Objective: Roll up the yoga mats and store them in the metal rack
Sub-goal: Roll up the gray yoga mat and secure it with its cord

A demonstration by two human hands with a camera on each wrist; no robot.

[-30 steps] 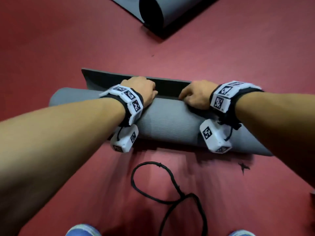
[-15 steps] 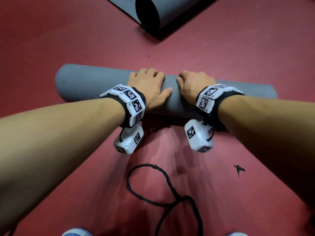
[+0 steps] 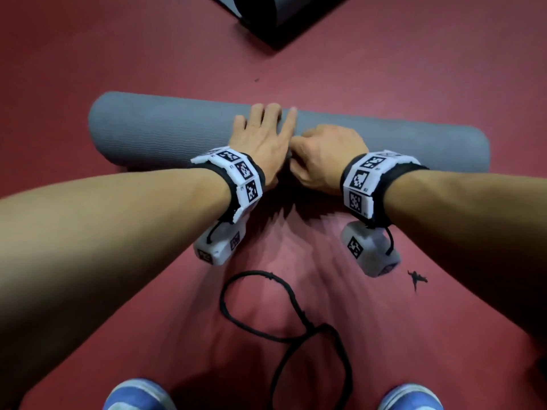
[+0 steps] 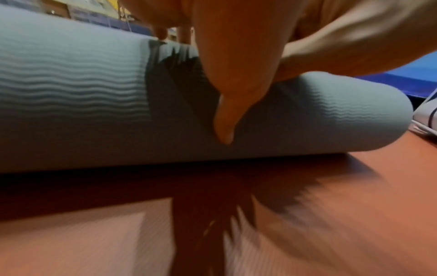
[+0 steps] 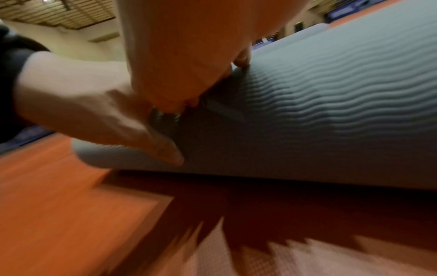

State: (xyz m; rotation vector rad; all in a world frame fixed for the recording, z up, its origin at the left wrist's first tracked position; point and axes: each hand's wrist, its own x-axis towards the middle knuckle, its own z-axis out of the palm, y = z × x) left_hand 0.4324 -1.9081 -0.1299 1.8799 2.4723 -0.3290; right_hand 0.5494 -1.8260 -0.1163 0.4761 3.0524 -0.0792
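Observation:
A grey yoga mat (image 3: 148,134) lies fully rolled across the red floor in front of me, ribbed surface outward. My left hand (image 3: 260,137) lies on the middle of the roll with straight fingers reaching over its top; its thumb (image 4: 224,112) points down the near side of the mat (image 4: 71,93). Right beside it, my right hand (image 3: 325,155) holds the roll with curled fingers, fingertips (image 5: 241,59) and thumb pressed into the mat (image 5: 331,112). The two hands touch. No metal rack is in view.
A second, darker rolled mat (image 3: 284,13) lies on a flat mat at the top edge. A black cord (image 3: 291,300) loops on the floor between me and the roll. My blue shoes (image 3: 136,395) show at the bottom edge.
The mat's last flat flap has been rolled in and the roll has moved away from me. Both hands have come together at its middle, and the right fingers have curled.

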